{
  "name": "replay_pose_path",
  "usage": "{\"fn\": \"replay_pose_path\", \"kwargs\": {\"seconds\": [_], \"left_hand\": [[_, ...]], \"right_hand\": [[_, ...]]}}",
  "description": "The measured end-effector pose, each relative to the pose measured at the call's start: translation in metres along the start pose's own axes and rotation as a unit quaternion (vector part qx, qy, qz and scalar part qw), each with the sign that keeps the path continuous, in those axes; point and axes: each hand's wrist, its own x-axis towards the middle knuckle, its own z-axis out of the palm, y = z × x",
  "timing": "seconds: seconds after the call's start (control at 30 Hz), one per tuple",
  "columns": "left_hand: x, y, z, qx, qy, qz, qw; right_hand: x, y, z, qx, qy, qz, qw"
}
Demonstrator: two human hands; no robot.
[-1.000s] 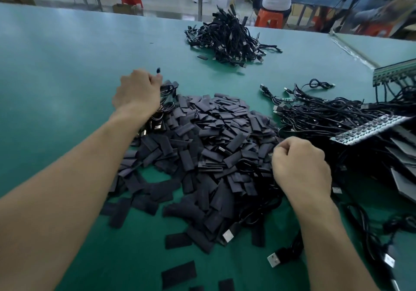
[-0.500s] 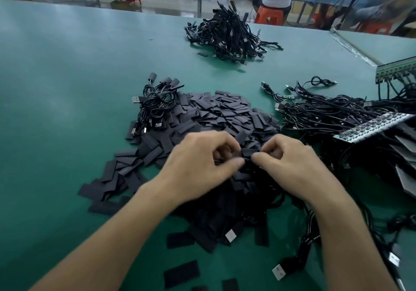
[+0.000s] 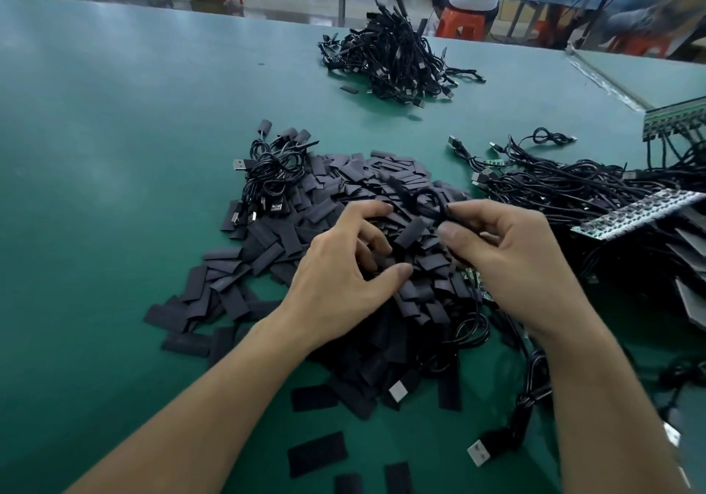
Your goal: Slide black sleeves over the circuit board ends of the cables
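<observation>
A big heap of flat black sleeves (image 3: 344, 187) lies on the green table (image 3: 114, 149). My left hand (image 3: 344, 279) hovers over the heap's middle with fingers spread and loosely bent, holding nothing that I can see. My right hand (image 3: 508, 260) is just to its right and pinches a looped black cable (image 3: 433, 199) between fingertip and thumb. A small green circuit board (image 3: 473, 283) shows under the right hand's palm. One sleeve (image 3: 410, 231) sticks up between the two hands.
A coiled cable bundle with sleeved ends (image 3: 273, 172) rests at the heap's far left. Another cable pile (image 3: 393, 58) lies at the back. Tangled cables (image 3: 554, 187) and a circuit board strip (image 3: 642, 214) fill the right side. Loose USB plugs (image 3: 478, 452) lie near me.
My left hand came from the coiled bundle to the heap's middle and met the right hand. The hands have since drawn apart, and the left fingers have spread.
</observation>
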Motion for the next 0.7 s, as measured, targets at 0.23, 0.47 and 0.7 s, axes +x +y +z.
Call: {"fn": "replay_pose_path", "kwargs": {"seconds": [0.23,0.47,0.7], "left_hand": [[0.001,0.004,0.000,-0.089,-0.001,-0.027,0.996],[0.007,0.008,-0.007,-0.233,0.028,-0.064,0.970],[0.012,0.005,-0.013,-0.330,0.145,-0.116,0.926]], "right_hand": [[-0.002,-0.004,0.015,0.136,-0.033,0.062,0.988],[-0.005,-0.009,0.020,0.163,-0.095,0.040,0.981],[-0.003,0.000,0.007,0.045,-0.075,0.031,0.996]]}}
